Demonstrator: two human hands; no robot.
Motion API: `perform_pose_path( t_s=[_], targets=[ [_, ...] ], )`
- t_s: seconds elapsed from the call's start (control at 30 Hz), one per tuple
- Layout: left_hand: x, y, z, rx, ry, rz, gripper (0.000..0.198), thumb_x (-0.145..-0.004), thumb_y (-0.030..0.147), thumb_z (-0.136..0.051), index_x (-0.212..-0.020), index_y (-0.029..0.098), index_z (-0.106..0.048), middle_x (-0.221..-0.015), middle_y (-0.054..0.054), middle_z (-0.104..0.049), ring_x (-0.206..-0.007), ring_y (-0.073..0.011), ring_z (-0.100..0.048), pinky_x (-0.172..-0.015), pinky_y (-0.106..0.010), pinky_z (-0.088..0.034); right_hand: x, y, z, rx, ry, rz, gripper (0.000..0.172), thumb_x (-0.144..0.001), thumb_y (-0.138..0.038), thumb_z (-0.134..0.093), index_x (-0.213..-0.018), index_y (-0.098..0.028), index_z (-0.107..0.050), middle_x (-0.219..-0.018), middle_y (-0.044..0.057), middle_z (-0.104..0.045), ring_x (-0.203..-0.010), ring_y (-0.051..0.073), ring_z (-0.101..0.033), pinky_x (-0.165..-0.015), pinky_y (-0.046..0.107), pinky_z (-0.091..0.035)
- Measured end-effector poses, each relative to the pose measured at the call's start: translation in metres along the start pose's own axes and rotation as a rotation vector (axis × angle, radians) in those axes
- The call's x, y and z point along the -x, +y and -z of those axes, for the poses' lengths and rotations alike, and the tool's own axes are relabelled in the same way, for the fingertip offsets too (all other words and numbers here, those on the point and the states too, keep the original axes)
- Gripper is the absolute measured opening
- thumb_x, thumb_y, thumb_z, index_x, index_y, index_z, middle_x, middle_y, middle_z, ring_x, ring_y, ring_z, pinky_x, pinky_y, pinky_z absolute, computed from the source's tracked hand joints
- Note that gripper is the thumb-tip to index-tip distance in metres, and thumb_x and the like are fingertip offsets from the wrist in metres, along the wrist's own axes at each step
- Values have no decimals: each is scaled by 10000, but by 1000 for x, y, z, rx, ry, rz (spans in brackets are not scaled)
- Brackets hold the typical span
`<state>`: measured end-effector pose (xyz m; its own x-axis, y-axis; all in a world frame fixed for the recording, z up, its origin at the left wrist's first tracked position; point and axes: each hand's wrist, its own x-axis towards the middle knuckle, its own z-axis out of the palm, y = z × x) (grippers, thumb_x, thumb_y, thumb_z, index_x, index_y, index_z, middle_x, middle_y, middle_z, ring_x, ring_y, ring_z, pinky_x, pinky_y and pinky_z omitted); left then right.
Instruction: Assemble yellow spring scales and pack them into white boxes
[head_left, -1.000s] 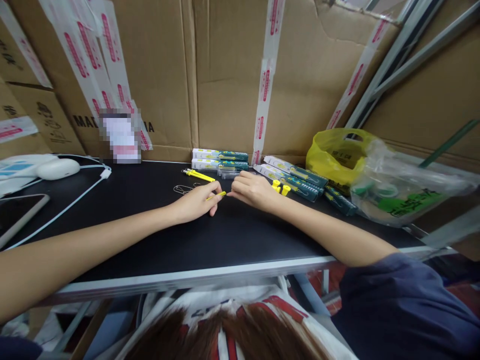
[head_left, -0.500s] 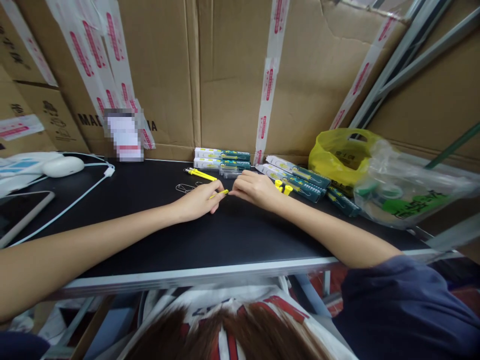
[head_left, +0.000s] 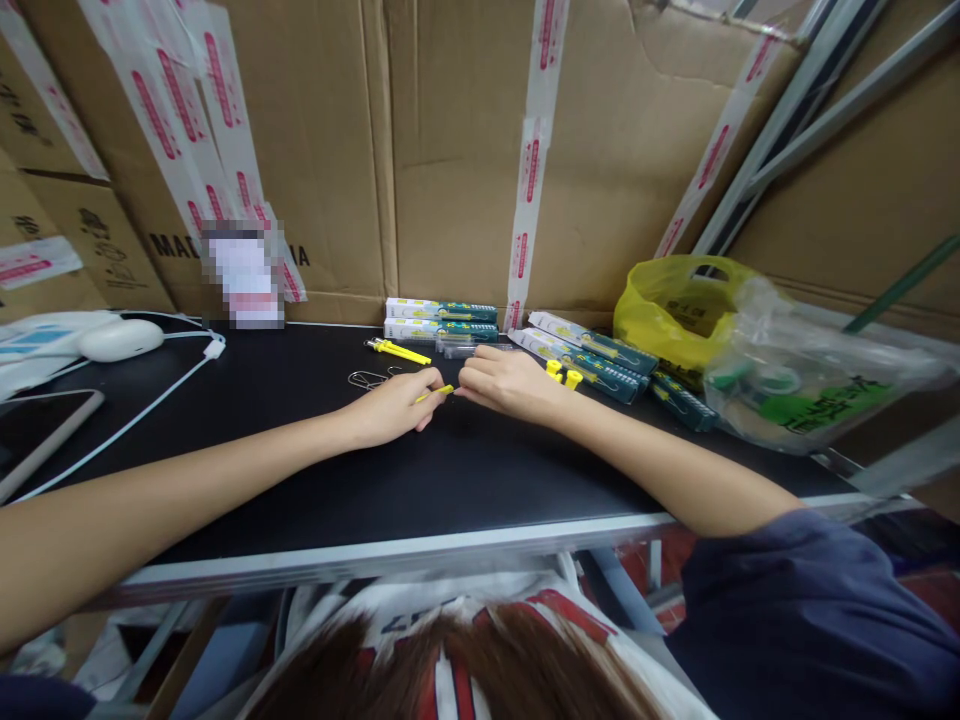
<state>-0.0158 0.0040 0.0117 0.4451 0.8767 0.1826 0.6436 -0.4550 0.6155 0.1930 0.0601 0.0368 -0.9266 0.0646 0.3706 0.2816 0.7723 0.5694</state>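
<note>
My left hand (head_left: 394, 408) rests on the black table (head_left: 300, 470) with its fingers pinched round a small yellow stick-shaped piece (head_left: 437, 392). My right hand (head_left: 510, 382) lies just right of it, fingers curled, with the fingertips meeting the tip of that yellow piece; what they pinch, if anything, is hidden. A wire clip (head_left: 367, 379) lies just left of my left hand. Another yellow tool (head_left: 397, 350) lies behind it. Two small yellow caps (head_left: 562, 374) sit by my right wrist.
Green-and-white packaged boxes (head_left: 441, 320) are stacked at the back, with more to the right (head_left: 592, 358). A yellow bag (head_left: 675, 310) and a clear plastic bag (head_left: 802, 375) fill the right. A white cable (head_left: 135, 410), a white device (head_left: 120, 338) and a tablet (head_left: 37, 430) lie left. Cardboard boxes wall the back.
Both hands stay together at the same spot on the yellow piece; only the head camera has shifted slightly.
</note>
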Motion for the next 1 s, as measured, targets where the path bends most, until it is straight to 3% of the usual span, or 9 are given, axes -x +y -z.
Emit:
perform_pose_path(
  t_s=[0.23, 0.63, 0.8, 1.0],
  targets=[
    [0, -2, -3, 23, 19, -21, 186, -930, 364, -364, -810, 224, -386, -531, 72, -487, -525, -131, -468, -604, -257, -364, 3, -8, -10, -7, 39, -113, 356, -1013, -360, -304, -802, -178, -526, -731, 45, -573, -731, 161, -468, -572, 282, -279],
    [0, -1, -2, 4, 42, -13, 166, -923, 340, -366, -799, 229, -366, -535, 70, -492, -522, -133, -474, -593, -258, -369, 3, -23, -10, -62, -18, -304, 269, -990, -340, -363, -872, -173, -539, -778, 64, -613, -766, 172, -496, -518, 286, -211],
    [0, -4, -1, 22, 25, -13, 169, -926, 346, -358, -812, 223, -379, -549, 63, -514, -524, -126, -467, -593, -256, -371, 3, -20, -12, -83, -27, -285, 286, -996, -355, -362, -856, -178, -538, -785, 59, -612, -770, 165, -493, -537, 283, -230],
    [-2, -7, 1, 80, -28, -30, 206, -923, 396, -378, -826, 216, -397, -543, 62, -514, -512, -119, -455, -572, -248, -356, 2, -3, -8, -61, -21, -149, 362, -1003, -399, -336, -805, -179, -544, -747, 49, -598, -743, 160, -474, -566, 283, -263]
  ],
)
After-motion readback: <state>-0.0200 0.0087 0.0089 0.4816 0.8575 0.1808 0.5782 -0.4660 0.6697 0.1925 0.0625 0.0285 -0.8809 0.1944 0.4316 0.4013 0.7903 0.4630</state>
